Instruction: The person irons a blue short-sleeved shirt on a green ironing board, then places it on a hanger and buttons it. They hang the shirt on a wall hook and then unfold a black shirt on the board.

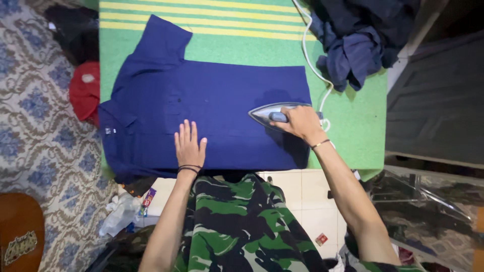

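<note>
your right hand [301,122] grips iron [275,114] | left hand [189,145] flat, open on blue shirt [212,116] | lingering could scorch; cord [315,70] could snag

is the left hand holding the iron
No, the left hand lies flat on the blue shirt; the right hand grips the iron.

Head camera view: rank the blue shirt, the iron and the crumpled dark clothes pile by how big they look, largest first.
1. Blue shirt, spread flat
2. Dark clothes pile, partly cut off by the frame, so true size is unsure
3. Iron, partly covered by the right hand
</note>
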